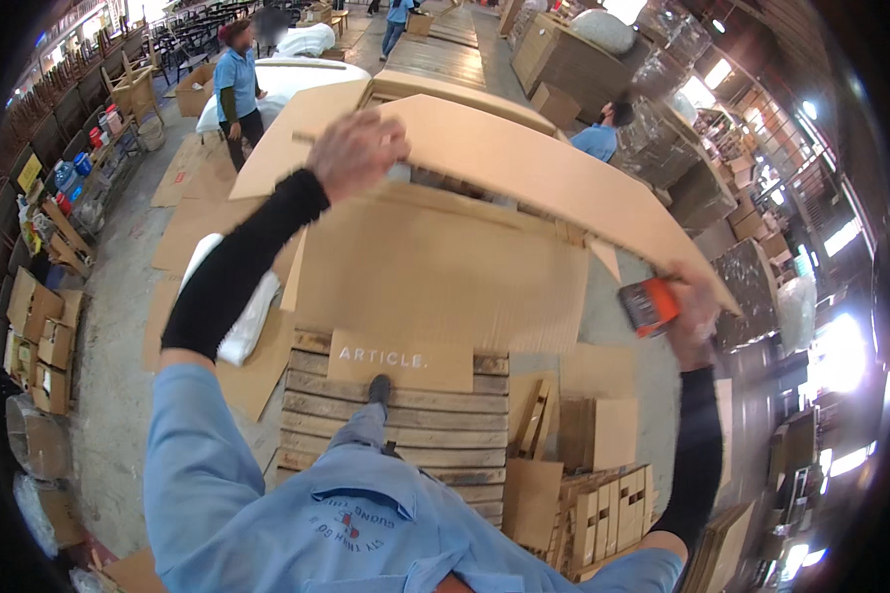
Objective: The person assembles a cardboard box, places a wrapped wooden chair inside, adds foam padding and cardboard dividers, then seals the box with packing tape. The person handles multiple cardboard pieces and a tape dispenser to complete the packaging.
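A large cardboard box [445, 282] stands in front of me, with a long raised flap [544, 163] running across its top from the middle to the far right. My left hand [356, 153] is at the flap's left end, its curled fingers on the edge and slightly blurred. Near the flap's right end, my right hand [694, 311] is closed around a boxy orange-and-black hand tool [650, 306], whose exact kind is unclear. A side flap [292, 133] folds outward at the box's left. The box's interior is mostly hidden.
Beneath me is a slatted wooden pallet [396, 425]. White foam wrap [252, 321] lies on cardboard at left. Wooden crating [608, 514] stands at lower right. One co-worker [235, 84] stands at far left, another [598, 138] beyond the box at right; stacked cartons [588, 69] rise behind.
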`<state>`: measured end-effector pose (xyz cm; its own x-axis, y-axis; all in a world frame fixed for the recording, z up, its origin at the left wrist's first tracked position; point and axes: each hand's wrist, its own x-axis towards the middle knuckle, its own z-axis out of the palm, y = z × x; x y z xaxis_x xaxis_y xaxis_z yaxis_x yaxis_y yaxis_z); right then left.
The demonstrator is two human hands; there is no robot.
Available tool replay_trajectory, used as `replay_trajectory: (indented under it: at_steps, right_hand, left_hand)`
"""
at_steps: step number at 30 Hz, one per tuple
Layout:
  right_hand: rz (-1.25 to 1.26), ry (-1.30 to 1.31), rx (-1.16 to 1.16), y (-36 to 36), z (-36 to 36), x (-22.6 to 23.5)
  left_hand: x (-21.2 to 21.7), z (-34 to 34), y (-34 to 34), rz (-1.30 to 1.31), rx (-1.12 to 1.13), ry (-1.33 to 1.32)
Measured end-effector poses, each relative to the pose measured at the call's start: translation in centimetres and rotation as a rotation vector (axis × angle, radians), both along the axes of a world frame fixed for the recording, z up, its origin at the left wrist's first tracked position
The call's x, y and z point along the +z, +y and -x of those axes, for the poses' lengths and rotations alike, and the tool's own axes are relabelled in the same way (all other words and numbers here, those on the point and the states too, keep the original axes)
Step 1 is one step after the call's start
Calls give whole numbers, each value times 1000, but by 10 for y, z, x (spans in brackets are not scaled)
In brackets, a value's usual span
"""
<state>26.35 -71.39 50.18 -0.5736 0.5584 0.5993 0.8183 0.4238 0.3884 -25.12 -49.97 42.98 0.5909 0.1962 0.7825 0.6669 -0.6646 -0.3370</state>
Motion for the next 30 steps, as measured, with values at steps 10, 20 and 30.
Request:
replay_trajectory:
  at_steps: [10, 20, 30]
  right_hand:
    - [266, 224, 96, 233, -24, -186]
    - [501, 430, 84, 287, -16, -285]
    - [1232, 1160, 8, 344, -66, -300]
  left_hand:
    - [-164, -23, 135, 203, 193, 21]
    - [-228, -17, 159, 461, 195, 11]
    - [-200, -29, 181, 1207, 82, 239]
